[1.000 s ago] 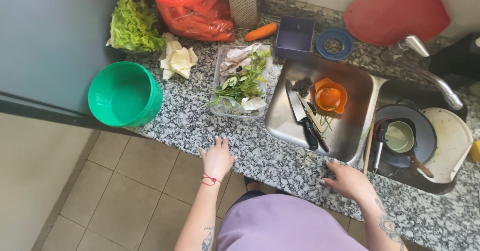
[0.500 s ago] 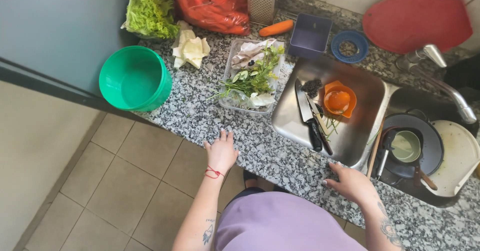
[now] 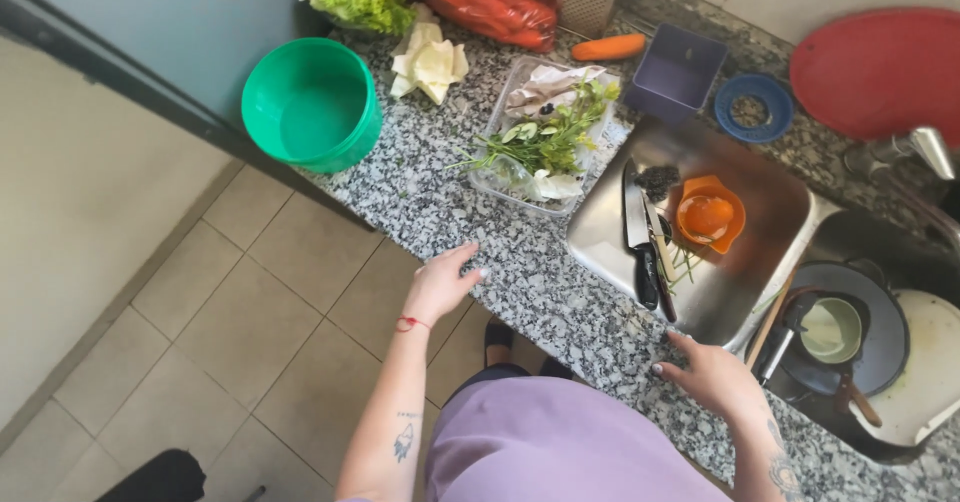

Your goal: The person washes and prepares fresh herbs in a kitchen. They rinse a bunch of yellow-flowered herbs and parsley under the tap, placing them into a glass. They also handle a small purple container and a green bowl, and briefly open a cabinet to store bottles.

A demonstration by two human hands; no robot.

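Presently both hands rest open and empty on the granite tabletop, left hand at centre near the herb tray, right hand lower right by the steel tray holding knives.

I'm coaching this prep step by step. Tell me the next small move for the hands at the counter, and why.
Probably reach the right hand forward to the black-handled kitchen knife lying on the steel tray. Both hands are empty: the left hand rests at the edge of the speckled granite counter, while the right sits just short of the tray, nearest the knife's handle.
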